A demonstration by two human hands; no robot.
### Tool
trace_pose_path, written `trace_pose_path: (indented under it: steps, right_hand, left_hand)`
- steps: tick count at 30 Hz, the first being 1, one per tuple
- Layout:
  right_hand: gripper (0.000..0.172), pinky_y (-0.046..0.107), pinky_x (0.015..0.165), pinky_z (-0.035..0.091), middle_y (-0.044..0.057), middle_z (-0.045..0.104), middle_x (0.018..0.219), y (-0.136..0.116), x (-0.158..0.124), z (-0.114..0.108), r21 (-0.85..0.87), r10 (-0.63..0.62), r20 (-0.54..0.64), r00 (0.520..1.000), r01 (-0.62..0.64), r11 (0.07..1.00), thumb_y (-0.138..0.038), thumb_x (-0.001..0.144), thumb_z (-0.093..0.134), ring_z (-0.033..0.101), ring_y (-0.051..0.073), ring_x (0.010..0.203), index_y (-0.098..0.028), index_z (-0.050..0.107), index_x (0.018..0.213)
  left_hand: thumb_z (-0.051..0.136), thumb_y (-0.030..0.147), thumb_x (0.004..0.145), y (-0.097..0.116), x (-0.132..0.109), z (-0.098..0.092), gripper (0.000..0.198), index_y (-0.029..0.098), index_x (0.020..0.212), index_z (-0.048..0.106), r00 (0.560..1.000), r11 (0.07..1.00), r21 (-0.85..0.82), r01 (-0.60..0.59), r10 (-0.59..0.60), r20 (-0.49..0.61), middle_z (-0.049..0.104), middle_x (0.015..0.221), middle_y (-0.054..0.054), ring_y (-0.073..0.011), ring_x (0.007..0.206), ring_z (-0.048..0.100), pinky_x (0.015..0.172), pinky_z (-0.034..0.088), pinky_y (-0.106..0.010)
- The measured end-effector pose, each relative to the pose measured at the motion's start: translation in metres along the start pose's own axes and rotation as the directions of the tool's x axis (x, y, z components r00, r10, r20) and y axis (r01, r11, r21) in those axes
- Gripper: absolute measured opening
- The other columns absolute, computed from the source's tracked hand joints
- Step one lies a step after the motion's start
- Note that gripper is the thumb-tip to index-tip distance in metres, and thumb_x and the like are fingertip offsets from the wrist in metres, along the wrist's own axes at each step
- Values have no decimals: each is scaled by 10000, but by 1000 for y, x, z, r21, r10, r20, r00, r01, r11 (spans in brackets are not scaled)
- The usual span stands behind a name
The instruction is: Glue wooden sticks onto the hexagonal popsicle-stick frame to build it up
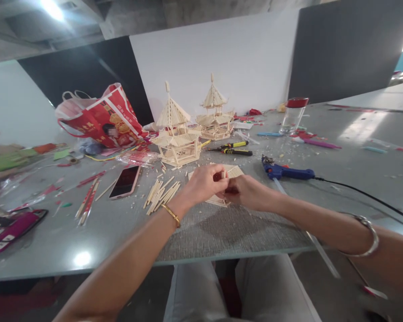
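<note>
The red bag [102,118] at upper left bears pale print, too blurred to read. The grey surface [114,232] is littered with scraps; behind stand a white panel [215,62] and two dark panels [345,53]. Two stick pavilions [176,139] stand upper centre, one phone [125,182] left of centre. At centre, over a flat stick panel [236,171], the left hand's [203,182] fingers pinch a small pale piece [223,174]; whether the right hand [247,192] grips, I cannot tell.

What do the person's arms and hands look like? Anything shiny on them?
The left hand and right hand wear no gloves, and the forearms have no sleeves. A slim gold-coloured bracelet circles the left wrist; a shiny silver-coloured bangle circles the right forearm.
</note>
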State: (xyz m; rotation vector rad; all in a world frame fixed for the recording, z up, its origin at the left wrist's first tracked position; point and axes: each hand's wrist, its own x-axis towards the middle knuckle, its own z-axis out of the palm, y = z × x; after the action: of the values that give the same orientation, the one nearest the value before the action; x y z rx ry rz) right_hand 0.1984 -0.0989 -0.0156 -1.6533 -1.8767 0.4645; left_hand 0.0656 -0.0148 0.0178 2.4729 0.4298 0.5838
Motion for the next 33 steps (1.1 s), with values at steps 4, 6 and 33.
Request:
trace_pose_path:
  steps: [4, 6, 33]
  right_hand:
    - [128, 199, 467, 262, -50, 359, 543, -1, -1, 1, -7, -16, -5, 1000, 16, 1000, -183, 678, 456, 325, 73, 520, -162, 495, 558]
    - [110, 200, 475, 270, -51, 369, 552, 0, -1, 0, -1, -34, 5, 999, 34, 999, -177, 672, 449, 329, 74, 522, -165, 501, 575]
    - [117, 214, 461, 281, -47, 431, 493, 0, 0, -1, 76, 23, 16, 1000, -24, 997, -186, 645, 433, 390, 77, 479, -173, 484, 540]
  left_hand:
    - [503, 228, 728, 5, 1, 0, 84, 169, 681, 538, 1000, 1000, 25, 5, -5, -1, 507, 572, 40, -79, 554, 489, 506, 354, -181]
    - [501, 225, 728, 6, 1, -1, 85, 168, 675, 535, 1000, 1000, 26, 9, -9, 10, 502, 573, 39, -81, 559, 486, 508, 348, -181]
    - [477, 244, 776, 0, -2, -2, 76, 178, 748, 503, 995, 999, -49, 15, -10, 97, 557, 618, 48, -88, 544, 586, 503, 374, -183]
